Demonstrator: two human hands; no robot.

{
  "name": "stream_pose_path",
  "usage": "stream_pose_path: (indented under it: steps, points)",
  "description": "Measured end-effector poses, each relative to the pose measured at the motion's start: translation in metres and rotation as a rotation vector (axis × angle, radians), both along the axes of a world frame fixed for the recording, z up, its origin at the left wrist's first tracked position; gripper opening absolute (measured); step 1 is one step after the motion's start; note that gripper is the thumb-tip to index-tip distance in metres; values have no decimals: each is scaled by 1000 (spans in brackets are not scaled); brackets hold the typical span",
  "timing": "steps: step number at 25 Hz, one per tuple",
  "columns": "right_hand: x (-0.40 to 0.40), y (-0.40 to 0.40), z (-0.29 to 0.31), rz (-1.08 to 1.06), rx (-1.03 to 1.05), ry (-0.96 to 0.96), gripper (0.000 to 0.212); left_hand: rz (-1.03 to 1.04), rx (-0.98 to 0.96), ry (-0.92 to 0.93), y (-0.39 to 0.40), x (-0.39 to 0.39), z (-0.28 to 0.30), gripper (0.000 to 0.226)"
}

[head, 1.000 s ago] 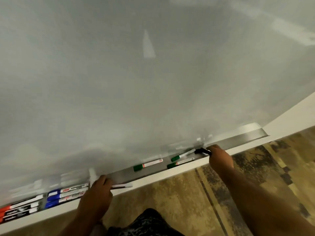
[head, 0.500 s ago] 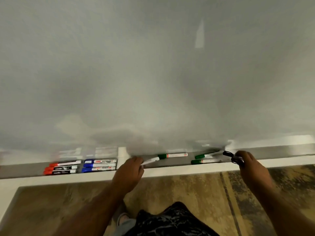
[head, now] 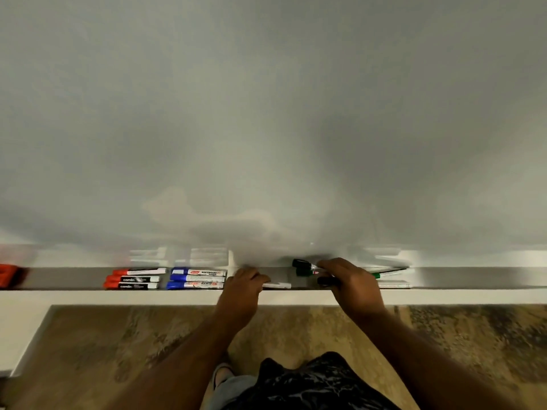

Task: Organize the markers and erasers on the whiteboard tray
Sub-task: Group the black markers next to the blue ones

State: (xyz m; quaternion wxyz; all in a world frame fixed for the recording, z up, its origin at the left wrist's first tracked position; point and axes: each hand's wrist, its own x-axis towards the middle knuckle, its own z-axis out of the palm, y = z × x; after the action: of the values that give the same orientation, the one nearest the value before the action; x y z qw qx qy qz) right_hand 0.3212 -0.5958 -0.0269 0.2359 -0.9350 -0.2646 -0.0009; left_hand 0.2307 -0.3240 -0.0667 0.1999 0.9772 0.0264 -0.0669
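Observation:
A grey metal tray [head: 59, 278] runs along the bottom of the whiteboard. Three red-capped markers [head: 133, 279] lie side by side on it, with three blue-capped markers [head: 196, 279] just to their right. My left hand [head: 244, 287] is closed on a white marker [head: 276, 285] at the tray's front lip. My right hand [head: 353, 284] grips a black-capped marker [head: 302, 264] and covers a green-capped one [head: 305, 272]. Two more markers [head: 390, 279], one with a green cap, lie on the tray right of that hand.
A red eraser [head: 7, 275] sits at the tray's far left end. A white ledge [head: 118, 297] runs below the tray. Patterned brown floor [head: 118, 350] lies beneath, with my dark patterned clothing at the bottom middle.
My right hand moved left along the tray with the black marker, onto a green one. My left hand shifted right with the white marker. The camera turned to face the tray squarely.

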Motion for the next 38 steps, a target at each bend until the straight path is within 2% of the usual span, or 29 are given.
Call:
stream_pose_path:
  steps: [4, 6, 10, 15, 22, 26, 30, 32, 35, 36, 38]
  points:
    - [-4, 38, 5, 53, -72, -20, 45, -16, -41, -58, 12, -2, -3, 52]
    - [-7, 55, 3, 49, -131, -5, 45, -13, -106, -86, 17, -5, -5, 50]
    - [-11, 86, -6, 55, -269, 85, 41, 110, -261, -40, 25, -16, -8, 50]
    - [-15, 112, -17, 105, -409, 49, 35, 226, -329, -49, 34, -28, -5, 62]
    - [-27, 124, -19, 128, -345, 73, 39, 297, -359, -32, 36, -28, -2, 63]
    - [-41, 110, -14, 19, -150, 157, 28, 279, -362, 9, 35, -25, -2, 64]
    - [-49, 88, -10, -11, -86, 209, 18, 276, -365, 20, 35, -24, 1, 62]
    - [-46, 86, -11, 14, -98, 179, 25, 274, -380, 24, 35, -23, 4, 63]
    - [-38, 95, -18, 30, -170, 37, 54, 290, -398, 36, 37, -23, 6, 66]
    - [-37, 100, -20, 42, -178, -25, 55, 292, -395, 44, 38, -23, 6, 68]
    - [-33, 110, -25, 72, -147, -139, 43, 279, -370, 71, 38, -24, 6, 73]
